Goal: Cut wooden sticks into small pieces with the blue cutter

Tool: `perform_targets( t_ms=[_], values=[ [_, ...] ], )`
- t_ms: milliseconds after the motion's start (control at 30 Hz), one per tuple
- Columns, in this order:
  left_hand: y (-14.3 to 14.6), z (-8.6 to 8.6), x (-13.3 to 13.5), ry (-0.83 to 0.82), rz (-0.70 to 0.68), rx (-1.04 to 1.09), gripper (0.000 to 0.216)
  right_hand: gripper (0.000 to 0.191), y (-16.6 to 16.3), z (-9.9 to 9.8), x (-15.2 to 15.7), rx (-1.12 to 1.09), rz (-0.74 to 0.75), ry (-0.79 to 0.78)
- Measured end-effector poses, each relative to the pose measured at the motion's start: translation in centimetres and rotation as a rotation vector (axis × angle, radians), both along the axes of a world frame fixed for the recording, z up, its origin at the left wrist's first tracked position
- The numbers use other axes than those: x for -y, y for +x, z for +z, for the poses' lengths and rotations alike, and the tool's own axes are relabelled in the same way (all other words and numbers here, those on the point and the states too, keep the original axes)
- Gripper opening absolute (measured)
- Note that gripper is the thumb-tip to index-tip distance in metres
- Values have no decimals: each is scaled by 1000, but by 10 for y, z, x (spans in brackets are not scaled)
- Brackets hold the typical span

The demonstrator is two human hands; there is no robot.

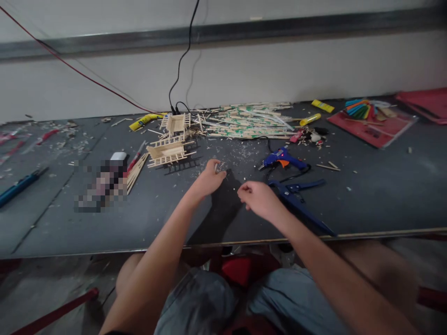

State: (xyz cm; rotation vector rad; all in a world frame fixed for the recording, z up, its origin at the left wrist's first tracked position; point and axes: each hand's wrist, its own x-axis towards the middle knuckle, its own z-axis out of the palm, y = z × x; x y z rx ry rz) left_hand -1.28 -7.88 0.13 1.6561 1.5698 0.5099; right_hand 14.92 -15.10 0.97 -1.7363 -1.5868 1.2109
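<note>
My left hand (208, 178) is over the middle of the dark table, its fingers curled around toward the thumb. Small pale slivers show at its fingertips, but I cannot tell whether they are held or lie on the table behind. Close by on the right, my right hand (257, 197) has its fingers pinched together, and whatever is in them is too small to make out. A small model cart of thin wooden sticks (167, 152) stands left of my left hand. Beyond my right hand lies a blue glue gun (284, 159), with a blue cutter (302, 200) nearer me.
Bundled wooden sticks (249, 122) lie along the wall, beside a second small stick model (176, 123). Loose sticks (138, 173) and a red pen (137, 157) are on the left. Yellow tubes (310, 119) and a red packet (372, 128) lie at the right. A black cable (179, 65) hangs behind.
</note>
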Motion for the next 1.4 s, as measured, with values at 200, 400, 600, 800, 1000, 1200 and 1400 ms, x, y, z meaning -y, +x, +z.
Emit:
perform_targets(
  t_ms=[200,400,600,800,1000,1200,1400],
  values=[
    [-8,-14,33,60,-93,-70,37,23,13,19,-42,462,316,-77],
    [-11,-13,56,96,-149,-78,30,33,32,28,-50,574,261,25],
    [-8,-16,74,97,-92,-11,37,39,94,39,-31,528,270,155],
    [11,-19,94,-7,-34,281,36,103,145,18,3,739,380,129],
    [32,-18,114,-185,16,584,35,118,166,-4,19,872,511,-28],
    [36,-19,114,-197,40,700,34,97,166,-4,16,859,466,98],
    [44,-21,114,-148,52,735,32,64,142,19,19,797,275,62]
  ],
)
